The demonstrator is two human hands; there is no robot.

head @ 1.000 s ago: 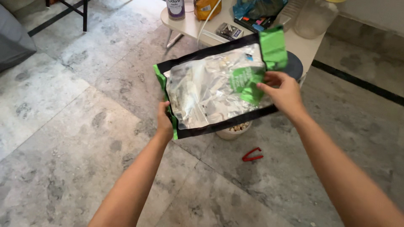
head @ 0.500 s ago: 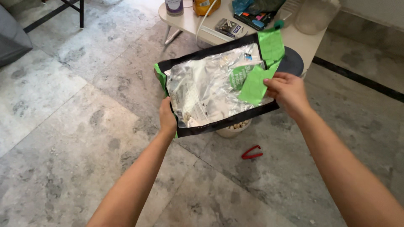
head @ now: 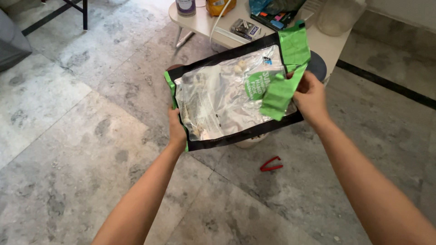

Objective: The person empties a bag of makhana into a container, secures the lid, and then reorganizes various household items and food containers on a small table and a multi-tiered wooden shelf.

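Foil catches the light across the front of the pouch (head: pixel 222 97), a flat silvery bag with a black border, a green edge down its near end and a round green patch on its face. It is held out in the air over the floor, lying almost level between both hands. The left hand (head: pixel 177 129) is clamped on the pouch's near corner, thumb on top, fingers underneath. The right hand (head: pixel 310 97) pinches a crumpled green flap (head: pixel 281 90) at the far end; that flap is bent over and partly torn away from the green top strip (head: pixel 295 45) just above the grip.

Directly beneath the pouch, a pale bowl (head: pixel 249 142) peeks out, mostly hidden. Down and to the left of the right hand's wrist, a small red clip (head: pixel 271 164) lies on the grey mottled stone floor (head: pixel 81 136), well apart from both hands. Beyond the right hand stands a low cream table (head: pixel 318 45) cluttered with a small box (head: pixel 245 28), a clear plastic jar (head: pixel 338 18) and a white cable (head: pixel 218 22). A dark round stool (head: pixel 318 68) shows just behind the right hand's knuckles.
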